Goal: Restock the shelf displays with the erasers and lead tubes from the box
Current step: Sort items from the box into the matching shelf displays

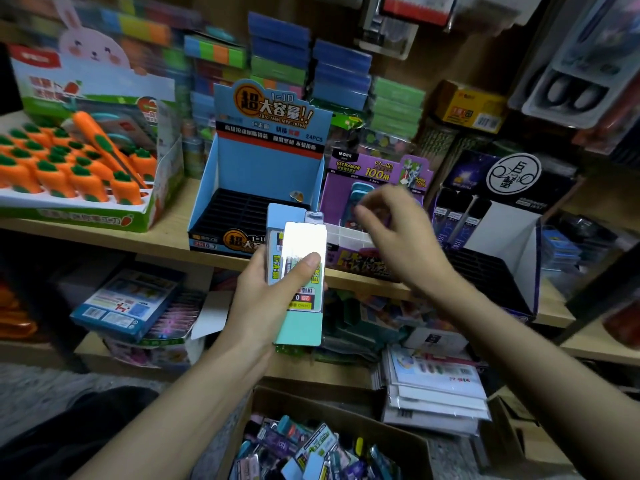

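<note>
Lead-tube packs (pixel 302 325) held in left grip (pixel 263 306); right grip (pixel 394 237) loose, seemingly empty. Best slotted upright into blue display (pixel 263 168).

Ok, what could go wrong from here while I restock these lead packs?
The left hand grips several lead packs at once, with the thumb across the top one, so they may slip and fall. The right hand hovers at the purple display, right beside the empty blue display, so packs might land in the wrong one. Glare whitens the top pack's label, making a mix-up likelier.
</note>
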Tool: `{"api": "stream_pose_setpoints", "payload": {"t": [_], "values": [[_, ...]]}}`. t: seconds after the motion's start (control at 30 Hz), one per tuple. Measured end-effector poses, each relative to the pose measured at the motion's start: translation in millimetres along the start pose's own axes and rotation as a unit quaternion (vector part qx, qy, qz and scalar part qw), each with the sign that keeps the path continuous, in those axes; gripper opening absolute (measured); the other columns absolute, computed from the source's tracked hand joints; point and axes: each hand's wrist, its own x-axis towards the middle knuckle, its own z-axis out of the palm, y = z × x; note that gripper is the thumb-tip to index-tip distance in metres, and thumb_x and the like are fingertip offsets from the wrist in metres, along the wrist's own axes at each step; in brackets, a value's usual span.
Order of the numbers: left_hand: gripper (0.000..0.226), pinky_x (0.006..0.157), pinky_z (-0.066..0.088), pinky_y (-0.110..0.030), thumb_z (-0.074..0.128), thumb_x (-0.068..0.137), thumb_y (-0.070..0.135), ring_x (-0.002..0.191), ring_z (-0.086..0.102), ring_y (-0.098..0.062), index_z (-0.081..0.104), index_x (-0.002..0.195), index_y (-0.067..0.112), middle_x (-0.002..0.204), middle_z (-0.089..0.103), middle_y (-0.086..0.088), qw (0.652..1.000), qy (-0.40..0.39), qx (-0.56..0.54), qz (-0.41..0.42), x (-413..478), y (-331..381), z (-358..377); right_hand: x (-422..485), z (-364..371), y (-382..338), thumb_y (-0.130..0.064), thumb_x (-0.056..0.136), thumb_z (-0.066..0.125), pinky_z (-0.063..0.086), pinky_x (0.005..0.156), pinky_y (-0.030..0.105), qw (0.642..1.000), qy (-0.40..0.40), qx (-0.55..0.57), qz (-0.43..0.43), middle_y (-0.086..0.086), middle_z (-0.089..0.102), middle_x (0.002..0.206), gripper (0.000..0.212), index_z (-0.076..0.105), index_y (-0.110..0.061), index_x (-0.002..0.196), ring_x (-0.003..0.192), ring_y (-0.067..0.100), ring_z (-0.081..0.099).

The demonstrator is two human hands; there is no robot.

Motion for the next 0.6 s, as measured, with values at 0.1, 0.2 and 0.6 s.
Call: {"api": "stream_pose_setpoints", "payload": {"t": [0.1,0.2,0.6], "values": [[0.040,0.050,0.052,-0.024,0.074,0.067,0.032,0.068,0.071,-0.012,0.061,0.105,0.027,0.086,0.074,0.004,1.000,0.004,-0.008,0.005,-1,-2,5,-55,4,-26,-0.055,0.085,0.053,0.043,0.055,0.017,0.955,-0.153,0.232,0.105,-0.008,0.058,0.069,0.035,0.057,-0.021,0.083,0.059,0.000,0.053],[0.042,0.051,0.052,-0.024,0.074,0.066,0.027,0.068,0.070,-0.011,0.060,0.106,0.026,0.084,0.074,0.006,1.000,-0.010,-0.005,0.006,-4,-5,12,-93,15,-33,-0.047,0.077,0.065,0.041,0.052,0.018,0.915,-0.205,0.302,0.169,-0.004,0.056,0.065,0.033,0.054,-0.016,0.082,0.058,0.005,0.052],[0.037,0.056,0.051,-0.016,0.069,0.066,0.032,0.074,0.070,-0.006,0.057,0.100,0.022,0.080,0.072,0.009,0.995,-0.096,0.038,0.010,-14,-24,40,-129,-18,0,-0.012,0.090,0.060,0.047,0.052,0.024,0.875,-0.123,0.377,0.276,0.006,0.072,0.085,0.014,0.052,-0.015,0.101,0.066,0.010,0.062]]}}
